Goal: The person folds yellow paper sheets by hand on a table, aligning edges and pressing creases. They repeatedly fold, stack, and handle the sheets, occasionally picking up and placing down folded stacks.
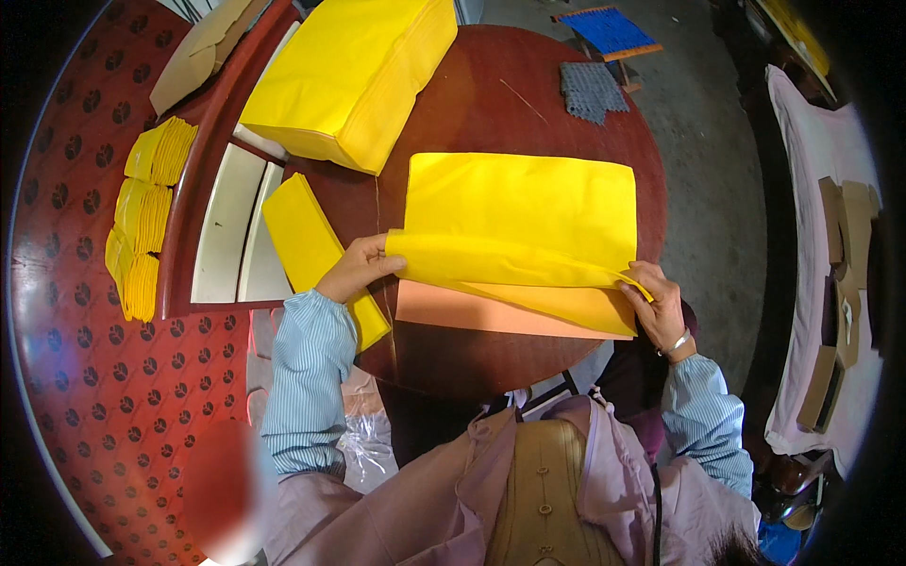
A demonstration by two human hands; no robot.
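A large yellow sheet (521, 200), paper or cloth, lies across the round dark red table with its near edge folded up into a long strip. The left end of that fold is pinched between thumb and fingers of my left hand (359, 268). At the other end, my right hand (658, 300) grips the fold's corner, which stands slightly raised. Below the fold shows an orange sheet (453, 309), partly covered by the yellow one. A narrow folded yellow bundle (304, 234) lies at an angle by my left hand, which hides part of it.
A tall stack of yellow sheets (354, 80) stands at the table's (500, 94) back left. A grey textured cloth (593, 91) rests at its far right edge, near a blue-topped stool (609, 33). Folded yellow bundles (146, 217) sit on the patterned red surface at left.
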